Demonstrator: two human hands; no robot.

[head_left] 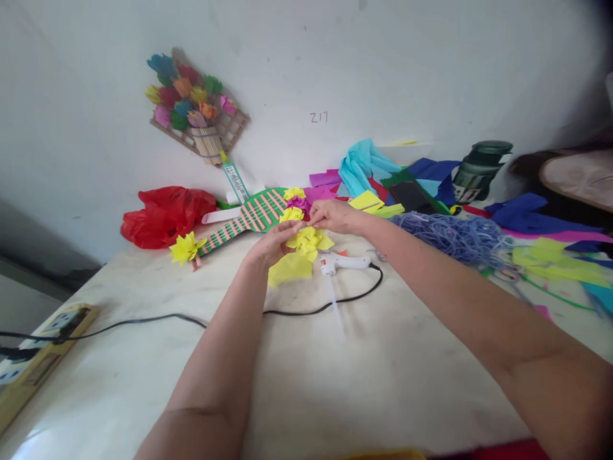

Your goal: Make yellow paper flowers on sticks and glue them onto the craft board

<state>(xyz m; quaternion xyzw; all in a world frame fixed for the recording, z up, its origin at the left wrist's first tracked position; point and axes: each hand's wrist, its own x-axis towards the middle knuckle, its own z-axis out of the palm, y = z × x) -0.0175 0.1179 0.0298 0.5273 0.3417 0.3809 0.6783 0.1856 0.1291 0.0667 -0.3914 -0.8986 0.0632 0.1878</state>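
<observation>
My left hand is closed at the edge of a yellow paper flower. From the other side my right hand comes in with fingers pinched together, meeting the left fingertips at the flower. Just behind lies a green guitar-shaped craft with pink strips across it. Yellow and magenta paper flowers sit at its right end, and another yellow flower at its left tip. Below the hands are a yellow paper sheet and a white glue gun with a clear glue stick.
A black cord crosses the table to a power strip at left. A red plastic bag stands by the wall. Tangled purple strands, coloured paper and a dark green jar fill the right side.
</observation>
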